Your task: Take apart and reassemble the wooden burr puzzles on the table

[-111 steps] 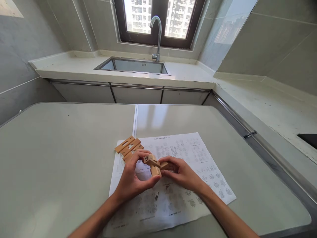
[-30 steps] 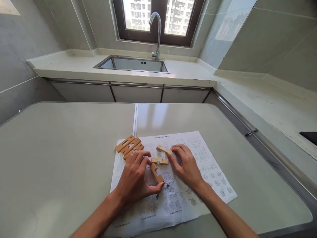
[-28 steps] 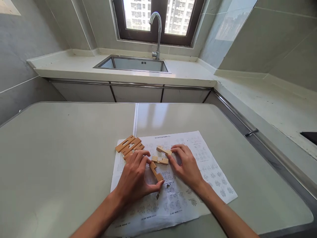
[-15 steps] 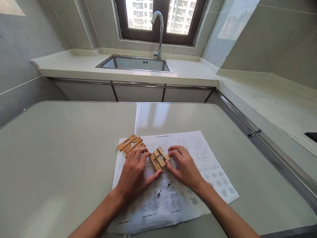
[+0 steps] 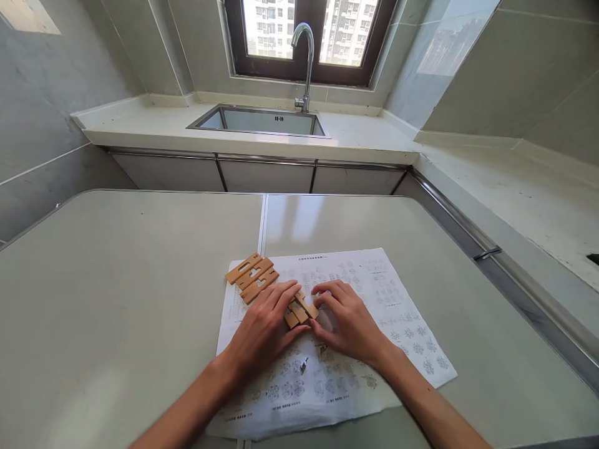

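On the printed sheet [image 5: 374,312], the left hand [image 5: 264,327] and right hand [image 5: 346,321] are pressing flat, fingers loosely spread, against three small wooden pieces [image 5: 299,308] lying between them, while notched wooden bars [image 5: 250,277] are sitting at ten o'clock.

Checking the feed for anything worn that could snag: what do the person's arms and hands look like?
Both forearms are bare to the bottom edge of the picture; no sleeves show. The left hand and right hand show no gloves, watch, bracelet or rings that I can make out.
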`<state>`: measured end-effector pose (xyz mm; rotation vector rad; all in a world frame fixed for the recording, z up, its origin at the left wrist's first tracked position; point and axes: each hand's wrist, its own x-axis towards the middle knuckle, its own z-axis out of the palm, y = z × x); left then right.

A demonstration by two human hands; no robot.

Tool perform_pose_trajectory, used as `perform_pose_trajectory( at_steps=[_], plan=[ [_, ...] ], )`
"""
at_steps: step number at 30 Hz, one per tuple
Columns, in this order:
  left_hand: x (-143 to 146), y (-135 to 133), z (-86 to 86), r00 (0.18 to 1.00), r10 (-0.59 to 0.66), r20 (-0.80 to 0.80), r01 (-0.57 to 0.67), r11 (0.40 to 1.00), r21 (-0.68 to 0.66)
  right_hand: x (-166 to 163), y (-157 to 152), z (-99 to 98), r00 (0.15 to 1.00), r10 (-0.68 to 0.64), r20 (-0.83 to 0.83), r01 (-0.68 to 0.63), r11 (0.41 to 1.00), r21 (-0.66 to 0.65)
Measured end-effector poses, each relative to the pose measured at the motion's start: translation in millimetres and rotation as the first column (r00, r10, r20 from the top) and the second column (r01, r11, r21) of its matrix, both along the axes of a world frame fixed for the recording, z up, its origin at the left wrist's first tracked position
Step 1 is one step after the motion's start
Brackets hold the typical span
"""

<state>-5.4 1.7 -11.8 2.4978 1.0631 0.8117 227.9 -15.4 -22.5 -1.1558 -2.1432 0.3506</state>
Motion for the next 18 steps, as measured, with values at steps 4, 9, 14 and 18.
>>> perform_pose_trajectory(
  at_steps=[4, 9, 14, 18],
  plan=[
    [-2, 0, -3.7, 0.999, -0.035, -0.002, 0.035, 0.999, -0.01, 1, 0, 0.1, 0.999, 0.045, -0.017, -0.045, 0.999, -0.024],
    [-3, 1, -2.9, 0.998, -0.058, -0.018, 0.057, 0.998, -0.02, 1, -1, -0.3, 0.996, 0.077, -0.033, -0.078, 0.996, -0.039],
    [-3, 1, 1.8, 0.997, -0.077, 0.008, 0.077, 0.997, -0.028, -1, -2, 1.9, 0.985, 0.154, -0.071, -0.159, 0.985, -0.071],
    [-5, 3, 7.8, 0.994, -0.107, -0.001, 0.107, 0.994, -0.009, -2, -1, 5.8, 0.961, 0.237, -0.144, -0.253, 0.961, -0.111]
  ],
)
